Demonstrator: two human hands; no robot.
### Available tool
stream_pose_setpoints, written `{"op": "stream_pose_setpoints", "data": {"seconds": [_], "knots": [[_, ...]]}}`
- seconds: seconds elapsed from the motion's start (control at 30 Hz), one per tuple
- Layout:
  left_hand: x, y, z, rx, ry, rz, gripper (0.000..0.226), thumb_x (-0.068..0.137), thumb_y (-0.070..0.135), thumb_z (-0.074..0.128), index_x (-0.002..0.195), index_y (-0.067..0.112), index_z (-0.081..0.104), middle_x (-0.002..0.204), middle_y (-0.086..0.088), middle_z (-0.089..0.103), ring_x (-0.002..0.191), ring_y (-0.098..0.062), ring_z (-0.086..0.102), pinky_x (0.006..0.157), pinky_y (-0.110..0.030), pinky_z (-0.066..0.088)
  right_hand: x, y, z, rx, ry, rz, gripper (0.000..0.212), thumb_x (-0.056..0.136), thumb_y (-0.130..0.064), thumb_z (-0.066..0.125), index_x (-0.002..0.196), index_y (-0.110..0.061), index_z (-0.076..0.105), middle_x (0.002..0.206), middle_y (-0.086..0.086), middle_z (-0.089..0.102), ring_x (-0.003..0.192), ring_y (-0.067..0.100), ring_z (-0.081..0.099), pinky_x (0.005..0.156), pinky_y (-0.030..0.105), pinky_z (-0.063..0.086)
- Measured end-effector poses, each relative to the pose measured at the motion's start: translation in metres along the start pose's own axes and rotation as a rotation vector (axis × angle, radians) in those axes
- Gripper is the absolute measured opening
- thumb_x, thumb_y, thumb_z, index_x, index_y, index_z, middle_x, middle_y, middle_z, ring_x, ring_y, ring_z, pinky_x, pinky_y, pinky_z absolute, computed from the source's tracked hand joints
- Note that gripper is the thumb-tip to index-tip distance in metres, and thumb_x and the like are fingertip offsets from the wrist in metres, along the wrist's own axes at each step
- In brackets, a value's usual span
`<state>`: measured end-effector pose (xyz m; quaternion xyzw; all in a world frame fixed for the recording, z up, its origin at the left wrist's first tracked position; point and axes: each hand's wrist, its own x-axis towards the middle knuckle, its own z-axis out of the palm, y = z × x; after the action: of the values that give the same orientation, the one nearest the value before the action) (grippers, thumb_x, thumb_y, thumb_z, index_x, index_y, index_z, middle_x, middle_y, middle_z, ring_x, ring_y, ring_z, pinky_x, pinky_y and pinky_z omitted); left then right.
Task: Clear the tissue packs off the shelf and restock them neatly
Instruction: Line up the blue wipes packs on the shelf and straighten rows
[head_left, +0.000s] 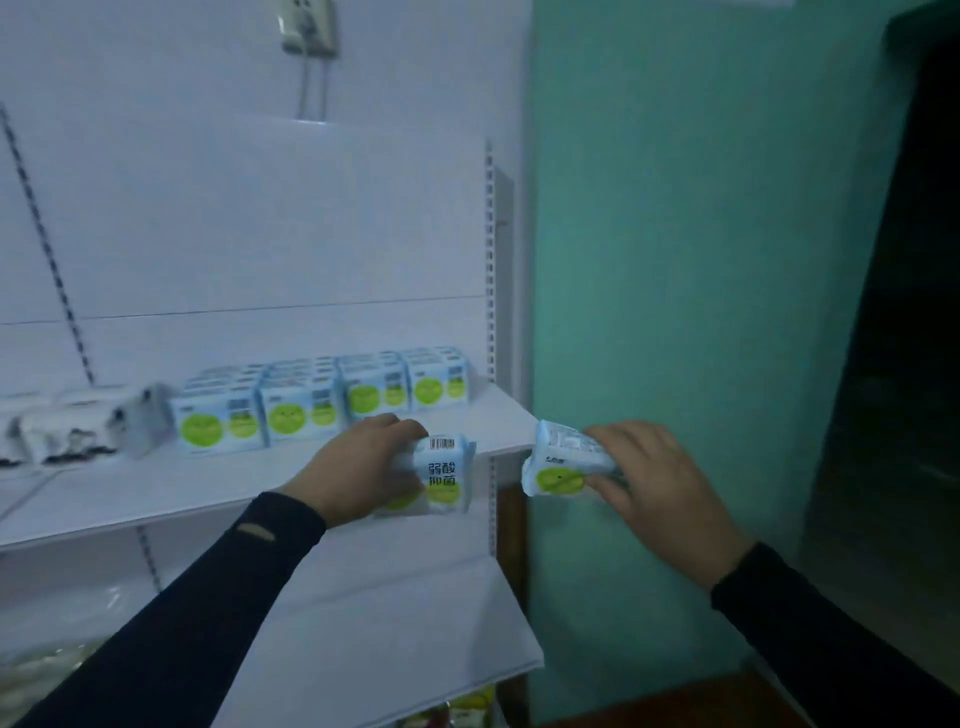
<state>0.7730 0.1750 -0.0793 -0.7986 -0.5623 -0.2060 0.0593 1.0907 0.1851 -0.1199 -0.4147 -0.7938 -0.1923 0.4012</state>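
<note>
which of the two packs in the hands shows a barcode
The blue-and-green plastic tissue pack gripped by the left hand; the right hand's pack shows only its green circle.

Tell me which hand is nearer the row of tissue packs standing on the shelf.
Left. The left hand grips a pack just in front of the row of tissue packs; the right hand holds another pack off the shelf's right end.

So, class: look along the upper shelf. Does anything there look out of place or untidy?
Yes. The green-and-blue tissue packs stand in neat upright rows, but at the shelf's left end the white packs lie jumbled and tilted, one leaning against the tidy row.
</note>
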Motion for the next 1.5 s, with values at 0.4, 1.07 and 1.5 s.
{"op": "stream_pose_setpoints", "data": {"seconds": [0.4,1.07,1.5], "knots": [[0.079,-0.123,-0.003,0.049,0.002,-0.054,0.05,0.085,0.031,0.063,0.13,0.028,0.044,0.116,-0.001,0.051,0.108,-0.023,0.05,0.085,-0.031,0.039,0.126,-0.013,0.143,0.035,-0.186,-0.02,0.044,0.082,-0.023,0.071,0.123,-0.016,0.058,0.111,0.004,0.06,0.104,0.025,0.052,0.09,0.04,0.046],[0.158,-0.134,0.066,0.308,0.069,-0.057,0.056,0.08,0.016,0.063,0.134,0.02,0.049,0.121,-0.005,0.058,0.109,-0.028,0.052,0.09,-0.039,0.045,0.19,0.069,0.234,0.081,-0.353,-0.218,0.067,0.09,-0.034,0.061,0.148,-0.024,0.03,0.138,0.0,0.044,0.129,0.02,0.039,0.108,0.03,0.026],[0.155,-0.161,0.074,0.5,0.202,-0.082,0.063,0.06,0.022,0.075,0.119,0.02,0.051,0.099,-0.004,0.062,0.087,-0.027,0.06,0.081,-0.04,0.05,0.205,0.049,0.283,0.116,-0.338,-0.224,0.079,0.069,-0.02,0.085,0.137,-0.014,0.045,0.133,0.016,0.052,0.121,0.037,0.052,0.1,0.046,0.043]]}}
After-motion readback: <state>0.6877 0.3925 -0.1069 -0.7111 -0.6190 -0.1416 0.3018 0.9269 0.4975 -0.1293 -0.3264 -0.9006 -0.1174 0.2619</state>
